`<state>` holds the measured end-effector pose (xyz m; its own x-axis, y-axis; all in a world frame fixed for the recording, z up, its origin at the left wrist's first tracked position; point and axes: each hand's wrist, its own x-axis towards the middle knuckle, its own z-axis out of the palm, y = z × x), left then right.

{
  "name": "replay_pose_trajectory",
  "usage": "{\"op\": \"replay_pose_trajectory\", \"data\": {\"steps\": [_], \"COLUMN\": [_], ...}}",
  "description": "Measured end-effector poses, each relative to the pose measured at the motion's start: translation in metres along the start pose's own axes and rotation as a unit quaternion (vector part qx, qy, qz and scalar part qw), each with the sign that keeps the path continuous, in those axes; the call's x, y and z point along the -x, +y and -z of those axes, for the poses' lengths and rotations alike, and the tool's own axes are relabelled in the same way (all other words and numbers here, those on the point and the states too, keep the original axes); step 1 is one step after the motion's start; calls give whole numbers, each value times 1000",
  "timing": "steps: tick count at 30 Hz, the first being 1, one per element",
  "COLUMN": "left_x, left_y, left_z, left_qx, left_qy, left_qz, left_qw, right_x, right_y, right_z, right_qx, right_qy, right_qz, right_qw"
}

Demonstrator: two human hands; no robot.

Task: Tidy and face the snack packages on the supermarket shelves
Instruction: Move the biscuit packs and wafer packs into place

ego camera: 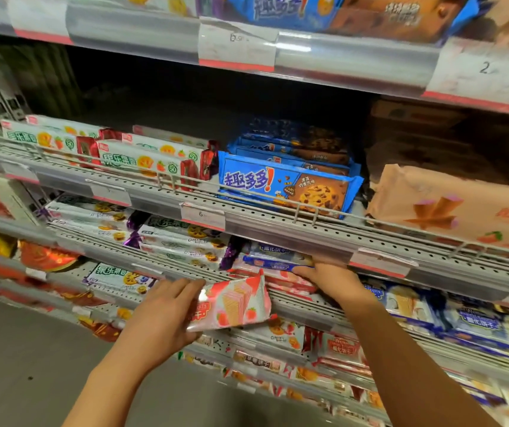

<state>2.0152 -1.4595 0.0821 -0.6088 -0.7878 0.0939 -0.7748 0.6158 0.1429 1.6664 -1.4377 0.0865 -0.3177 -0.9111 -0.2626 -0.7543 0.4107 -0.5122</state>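
Observation:
My left hand (162, 312) grips a pink strawberry wafer pack (234, 303) by its left end, holding it tilted in front of the lower shelf. My right hand (327, 274) reaches under the shelf edge, fingers resting on a blue wafer pack (273, 264) that lies on stacked pink packs (293, 283). Whether the right hand grips the blue pack is unclear.
Above, blue chocolate-chip cookie packs (287, 183) stand behind a wire rail (247, 192), with white-green fruit biscuit packs (142, 163) to the left and a peach-coloured pack (456, 208) to the right. More wafer packs (469, 322) fill lower right shelves. Grey floor (31, 365) lies lower left.

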Motion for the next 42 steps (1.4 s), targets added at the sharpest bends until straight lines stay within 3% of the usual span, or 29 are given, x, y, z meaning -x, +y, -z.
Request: {"op": "replay_pose_trajectory", "data": {"steps": [3, 6, 8, 10, 16, 24, 31, 34, 39, 42], "left_x": [-4, -16, -30, -49, -114, -163, -165, -156, -119, -108], "left_y": [-2, -3, -1, 7, 55, 90, 82, 81, 134, 144], "left_z": [0, 2, 4, 6, 2, -15, -18, -11, -39, -55], "left_qx": [2, -3, -10, -16, -27, -67, -54, -47, -45, -40], "left_qy": [1, 2, 10, 13, -1, -101, -100, -67, 38, 82], "left_qz": [-12, -34, -47, -64, -114, -101, -57, -40, -128, -109], "left_qw": [1000, 999, 999, 998, 993, 987, 992, 996, 990, 990], "right_x": [14, 34, 55, 81, 137, 177, 184, 183, 174, 170], "right_y": [15, 38, 61, 89, 167, 221, 246, 253, 261, 264], "right_z": [12, 20, 24, 29, 46, 59, 76, 84, 91, 96], "right_qx": [55, 169, 150, 138, 129, 107, 89, 85, 98, 118], "right_qy": [6, 93, 191, 230, 297, 315, 322, 319, 316, 308], "right_qz": [-19, 18, 83, 124, 87, 69, 67, 88, 102, 89], "right_qw": [998, 981, 967, 955, 942, 940, 940, 940, 938, 940]}}
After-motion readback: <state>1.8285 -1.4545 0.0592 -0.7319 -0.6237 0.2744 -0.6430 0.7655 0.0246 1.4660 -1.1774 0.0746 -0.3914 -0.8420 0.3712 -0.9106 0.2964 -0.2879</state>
